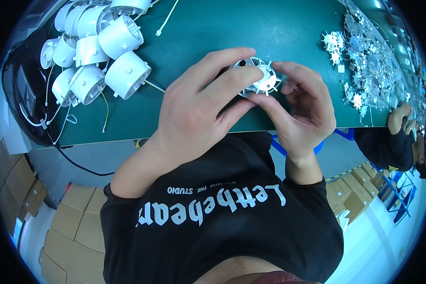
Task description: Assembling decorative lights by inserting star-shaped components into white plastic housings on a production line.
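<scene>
Clearly, the main risk is a slip: the small white finned part (pixel 261 79) is held only by fingertips above the green table (pixel 213 28), so a small change of pressure could make it tilt or drop onto the table, and the thin fins around its rim could probably bend or snap if the fingers squeeze too hard. The left hand (pixel 199 109) is closed on the part from the left, with the thumb and index finger pressed on its rim. The right hand (pixel 300 106) is clamped on it from the right and from below. The part is round and white, with short radial fins and a grey ring behind it; partly the fingers hide it. A group of white cylindrical housings (pixel 97 47) with loose wires lies far to the left, and a pile of similar small finned pieces (pixel 369 61) lies to the right.
</scene>
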{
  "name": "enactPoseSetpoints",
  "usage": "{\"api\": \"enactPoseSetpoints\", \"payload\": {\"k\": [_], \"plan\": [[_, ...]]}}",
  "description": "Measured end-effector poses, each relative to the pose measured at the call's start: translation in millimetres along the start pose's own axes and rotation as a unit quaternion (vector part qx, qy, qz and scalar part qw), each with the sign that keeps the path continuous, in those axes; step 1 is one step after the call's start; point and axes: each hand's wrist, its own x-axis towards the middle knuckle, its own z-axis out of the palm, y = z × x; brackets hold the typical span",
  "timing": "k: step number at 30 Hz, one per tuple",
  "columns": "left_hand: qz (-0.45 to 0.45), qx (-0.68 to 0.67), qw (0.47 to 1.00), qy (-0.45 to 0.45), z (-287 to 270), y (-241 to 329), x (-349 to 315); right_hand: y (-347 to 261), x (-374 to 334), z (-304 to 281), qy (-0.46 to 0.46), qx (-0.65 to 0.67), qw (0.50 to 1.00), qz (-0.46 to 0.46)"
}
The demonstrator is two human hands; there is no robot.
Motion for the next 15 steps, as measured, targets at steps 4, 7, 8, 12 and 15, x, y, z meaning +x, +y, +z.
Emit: {"api": "enactPoseSetpoints", "payload": {"k": [4,7,8,12,15], "plan": [[0.002,-0.018,1.000,-0.014,0,-3,0,0,4,5,-0.018,-0.007,0.997,-0.081],[-0.017,-0.039,0.999,0.004,-1,-1,2,4,6,9,-0.016,-0.009,0.992,-0.124],[-0.017,-0.040,0.999,0.004,-1,-1,3,5,7,10,-0.015,-0.010,0.989,-0.146],[-0.018,-0.023,0.999,-0.016,-2,-1,4,5,-4,9,-0.005,-0.039,0.990,-0.135],[0.000,-0.018,1.000,-0.012,-1,-3,1,4,-4,11,0.010,-0.026,0.994,-0.105]]}}
